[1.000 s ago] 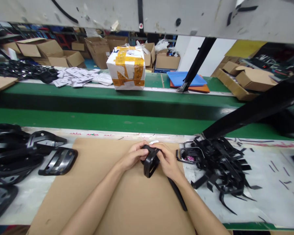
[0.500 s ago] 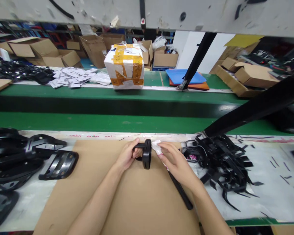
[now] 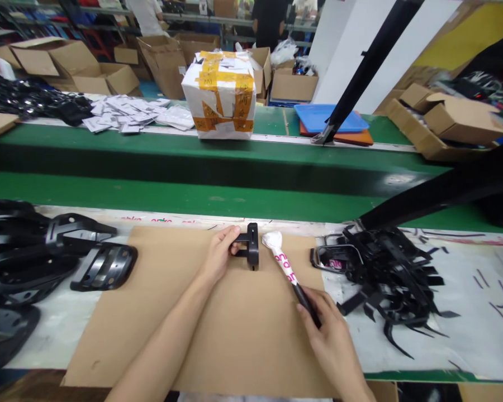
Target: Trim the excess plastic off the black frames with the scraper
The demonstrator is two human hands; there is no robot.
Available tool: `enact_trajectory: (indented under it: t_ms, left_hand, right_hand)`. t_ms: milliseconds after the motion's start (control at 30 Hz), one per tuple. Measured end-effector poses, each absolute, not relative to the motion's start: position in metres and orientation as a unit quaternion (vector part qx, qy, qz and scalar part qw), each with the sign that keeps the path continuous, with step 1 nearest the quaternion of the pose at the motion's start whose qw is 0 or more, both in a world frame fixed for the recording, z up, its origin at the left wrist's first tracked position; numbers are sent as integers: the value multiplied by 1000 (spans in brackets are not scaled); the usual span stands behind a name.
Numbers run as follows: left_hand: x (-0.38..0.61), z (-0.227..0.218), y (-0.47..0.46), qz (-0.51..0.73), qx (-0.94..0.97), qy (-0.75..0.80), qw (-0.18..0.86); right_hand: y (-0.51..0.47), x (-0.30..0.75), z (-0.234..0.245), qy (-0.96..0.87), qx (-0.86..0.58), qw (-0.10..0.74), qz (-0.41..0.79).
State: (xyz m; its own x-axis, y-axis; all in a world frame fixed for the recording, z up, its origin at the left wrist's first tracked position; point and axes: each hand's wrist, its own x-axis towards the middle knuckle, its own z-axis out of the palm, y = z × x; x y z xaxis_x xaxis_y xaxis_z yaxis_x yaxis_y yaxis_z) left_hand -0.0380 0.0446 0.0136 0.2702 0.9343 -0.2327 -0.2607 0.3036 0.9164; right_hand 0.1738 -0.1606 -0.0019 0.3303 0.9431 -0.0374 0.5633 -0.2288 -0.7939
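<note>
Pinched in the fingers of my left hand [image 3: 223,249] is a black plastic bracket [image 3: 253,247], its flat plate upright and facing right. My right hand [image 3: 327,326] is closed around the black handle of a hammer-like tool [image 3: 288,267]. The tool's head and upper shaft are wrapped in white material with pink lettering. Its head lies just right of the bracket, apart from it. Both hands are over a brown cardboard sheet [image 3: 235,329].
Black plastic shells [image 3: 104,267] pile up at the left. On the right lie a tangle of black strips [image 3: 402,279] and a black frame [image 3: 335,258]. Behind the green ledge [image 3: 218,195] stand a taped white box [image 3: 222,100] and blue trays [image 3: 331,118]. A black post [image 3: 436,187] slants in from the right.
My right hand has slid down from the wrapped head to the handle and gripped it. The bracket has turned slightly, staying in my left hand. The camera view has shifted.
</note>
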Motion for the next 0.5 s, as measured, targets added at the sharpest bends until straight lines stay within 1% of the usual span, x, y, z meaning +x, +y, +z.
enact_trajectory:
  t_ms: [100,167,200,500]
  left_hand:
    - [-36,12,41,433,419,414,682]
    - [-34,11,37,433,451,408,665]
    - [-33,10,35,432,467,404,657]
    - [-30,9,33,416,498,393,652]
  right_hand:
    - [-175,173,9,-420,-711,385,412]
    - [-187,167,13,-342,-693,388,501]
    - [-192,164,14,-316,-689,386,527]
    - [-190,152,4,-258,-697,364,562]
